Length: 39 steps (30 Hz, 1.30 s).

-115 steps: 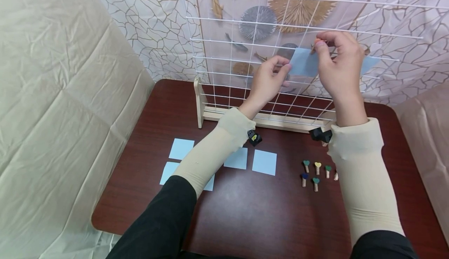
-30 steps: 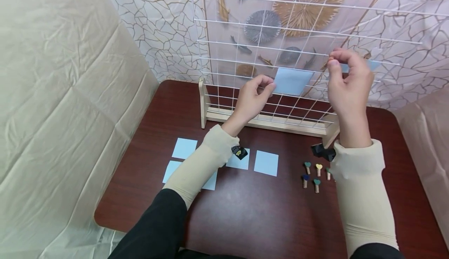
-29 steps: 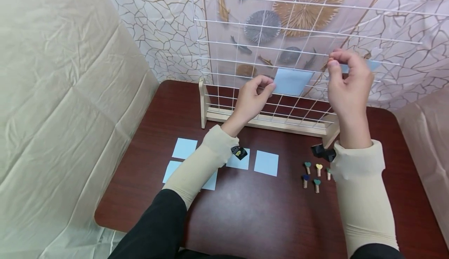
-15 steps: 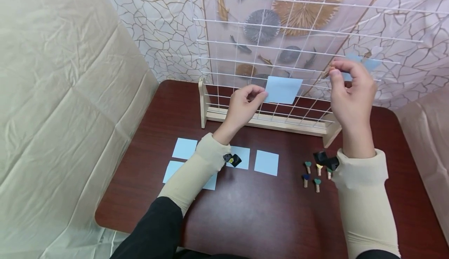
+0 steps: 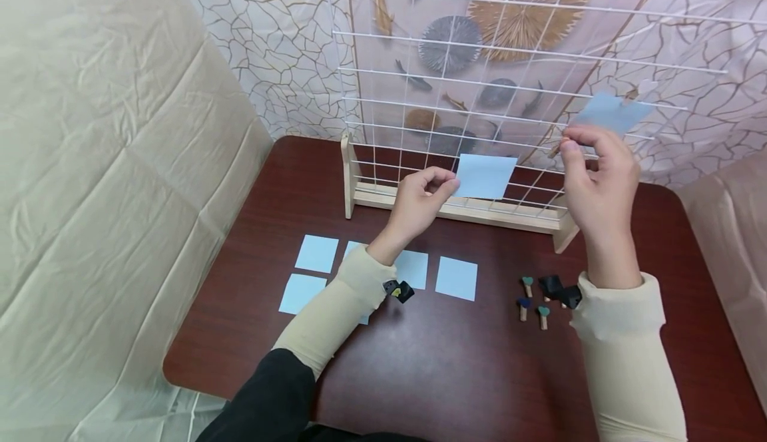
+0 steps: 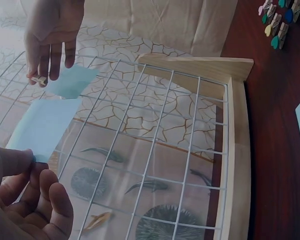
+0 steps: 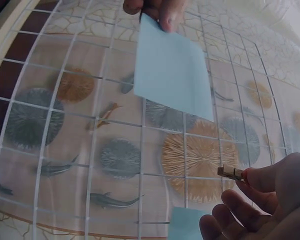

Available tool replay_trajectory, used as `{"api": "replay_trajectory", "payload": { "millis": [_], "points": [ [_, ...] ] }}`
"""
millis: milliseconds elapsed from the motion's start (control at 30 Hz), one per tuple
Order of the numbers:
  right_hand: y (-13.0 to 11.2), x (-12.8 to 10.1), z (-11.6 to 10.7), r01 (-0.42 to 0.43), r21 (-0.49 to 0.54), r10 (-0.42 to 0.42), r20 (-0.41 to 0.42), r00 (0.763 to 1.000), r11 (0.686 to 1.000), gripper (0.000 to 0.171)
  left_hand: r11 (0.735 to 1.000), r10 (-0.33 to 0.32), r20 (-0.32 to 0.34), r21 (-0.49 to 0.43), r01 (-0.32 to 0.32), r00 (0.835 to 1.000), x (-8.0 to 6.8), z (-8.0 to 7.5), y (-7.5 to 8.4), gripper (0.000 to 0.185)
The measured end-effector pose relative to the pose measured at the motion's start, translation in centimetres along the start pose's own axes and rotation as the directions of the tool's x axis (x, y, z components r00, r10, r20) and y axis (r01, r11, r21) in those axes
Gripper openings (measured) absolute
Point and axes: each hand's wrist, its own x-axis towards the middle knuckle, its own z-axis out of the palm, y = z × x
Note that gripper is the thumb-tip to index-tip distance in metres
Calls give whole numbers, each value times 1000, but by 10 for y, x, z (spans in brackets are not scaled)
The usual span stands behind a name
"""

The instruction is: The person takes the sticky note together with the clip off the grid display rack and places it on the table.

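Note:
My left hand (image 5: 416,202) pinches the left edge of a light blue paper square (image 5: 487,177) in front of the lower part of a white wire grid. My right hand (image 5: 605,189) holds a small wooden clothespin (image 7: 232,173) between thumb and index finger; a bit of red shows at the thumb. Paper and clothespin are apart. Behind my right hand, another blue square (image 5: 608,112) hangs on the grid from a clothespin with a white heart (image 5: 647,87).
Several blue squares (image 5: 457,278) lie on the dark red table, some partly under my left forearm. Heart-topped clothespins (image 5: 543,317) lie at the right, partly hidden by the right wrist camera. The grid stands in a wooden base (image 5: 497,218) before a patterned cloth.
Both hands have come down from higher on the grid. The held paper has moved down and left, away from the clothespin in my right hand. More of the hanging square now shows.

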Motion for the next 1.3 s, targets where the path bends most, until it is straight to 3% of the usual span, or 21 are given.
{"api": "replay_trajectory", "payload": {
  "millis": [267,500,667,1100,1300],
  "points": [
    [9,-11,2,32,-17,-32,33,999,999,18,1000,7,-5,10,-7,1000,-8,2,-6,16],
    [13,-20,2,73,-24,-72,58,996,997,17,999,-50,-1,-4,50,999,-20,-5,-12,17],
    [19,-28,1,31,-23,-30,43,999,999,18,997,-76,1,-22,76,997,-27,-11,-18,17],
    [32,-41,-8,-11,-27,13,58,998,1000,17,998,-71,32,0,71,997,-39,-25,-30,16],
    [37,-53,-17,-70,-52,73,58,996,996,18,993,-120,37,18,119,992,-47,-30,-37,17]
  ]
}}
